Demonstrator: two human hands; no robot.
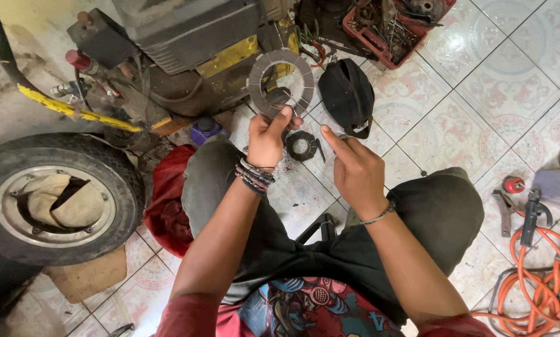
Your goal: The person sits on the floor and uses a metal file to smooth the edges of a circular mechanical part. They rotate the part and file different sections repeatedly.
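Note:
My left hand point(266, 138) holds up a flat grey friction ring point(282, 83) by its lower edge, pinched between thumb and fingers. My right hand point(355, 168) is beside it, lower and to the right, index finger stretched toward the ring, holding nothing that I can see. Below the ring, on the tiled floor between my knees, lies a small dark round toothed part point(301, 146). I am seated on the floor with dark trousers and bracelets on both wrists.
A small wheel with tyre point(55, 193) lies at left, a red cloth point(167, 200) beside my knee. A dark engine point(180, 43) stands ahead, with a black cap point(347, 93), a red tool tray point(392, 31), and at right an orange hose point(542, 274) and pliers point(501, 209).

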